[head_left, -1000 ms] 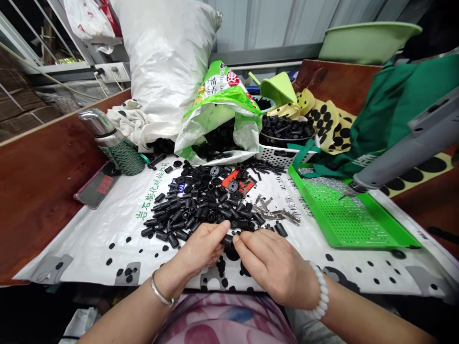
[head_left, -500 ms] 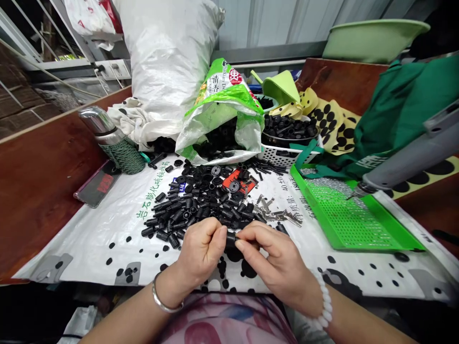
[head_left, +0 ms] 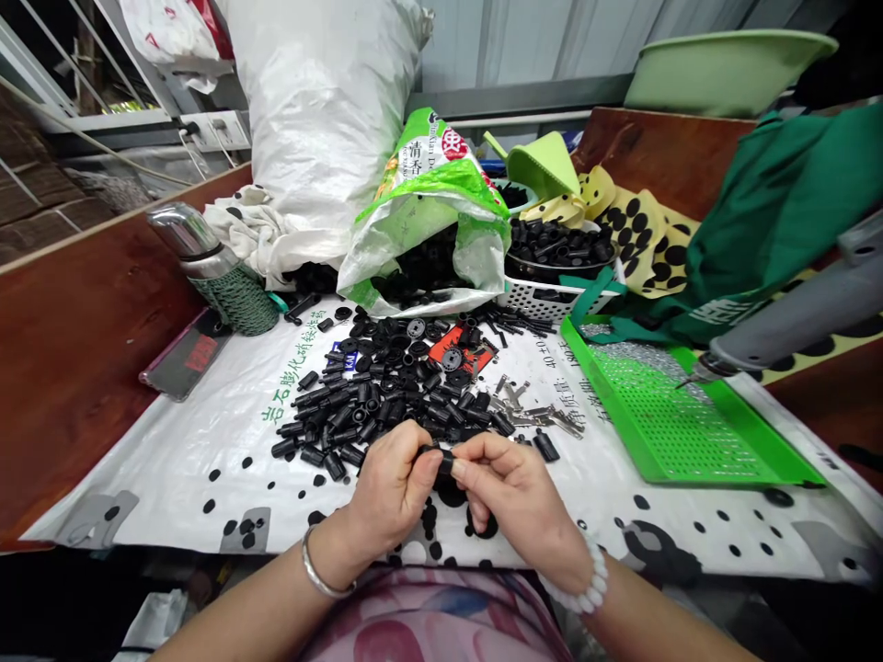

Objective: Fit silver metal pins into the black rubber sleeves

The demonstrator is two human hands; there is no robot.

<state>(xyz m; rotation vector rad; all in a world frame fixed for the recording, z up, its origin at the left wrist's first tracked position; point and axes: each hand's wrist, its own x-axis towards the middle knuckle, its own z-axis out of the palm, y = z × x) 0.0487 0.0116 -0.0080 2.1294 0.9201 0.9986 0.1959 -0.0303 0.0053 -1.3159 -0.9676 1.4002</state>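
Between my two hands, just in front of the pile, is a small black cylindrical part. My left hand has its thumb and curled fingers closed on the left end of it. Thumb and forefinger of my right hand pinch its right end. Behind my hands many black plastic parts lie heaped on the white sheet. Thin metal strips lie to the right of the heap, and one loose black part rests nearer to my right hand.
A green tray with small metal pieces lies at right, a grey tool above it. An open bag of black parts stands behind the pile. At left are a flask and a phone.
My right hand has moved slightly left, closer to my left hand, and its lower fingers have shifted. The black part between my hands is tilted differently.
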